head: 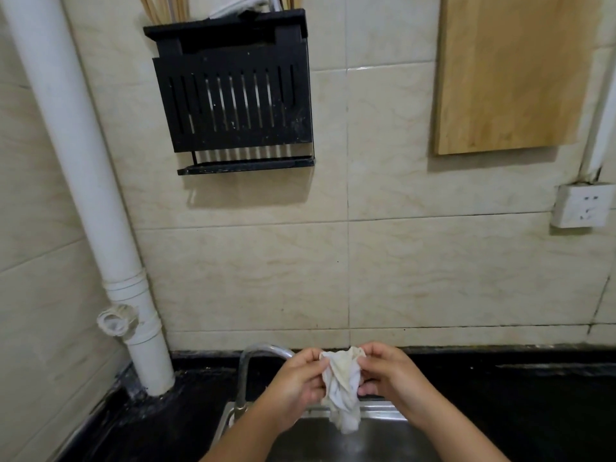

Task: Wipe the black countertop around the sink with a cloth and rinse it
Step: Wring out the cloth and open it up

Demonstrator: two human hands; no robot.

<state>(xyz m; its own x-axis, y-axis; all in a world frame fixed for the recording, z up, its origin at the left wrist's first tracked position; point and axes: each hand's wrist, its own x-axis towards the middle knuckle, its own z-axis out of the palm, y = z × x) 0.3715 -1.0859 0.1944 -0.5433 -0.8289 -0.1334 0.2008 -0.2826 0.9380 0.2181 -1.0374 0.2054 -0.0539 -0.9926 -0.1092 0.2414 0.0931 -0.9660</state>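
Note:
A crumpled whitish cloth [343, 388] hangs over the steel sink [376, 441], held up between both hands. My left hand [296, 381] pinches its left edge and my right hand [390, 371] pinches its right edge. The cloth's lower end droops toward the basin. A curved metal faucet [248, 365] rises at the sink's back left, its spout ending behind my left hand. The black countertop [520, 405] runs around the sink on both sides. I see no water stream.
A white drain pipe [100, 228] comes down to the counter at the left. On the tiled wall hang a black utensil rack [233, 95] and a wooden cutting board [513, 71]. A wall socket [581, 205] sits at the right.

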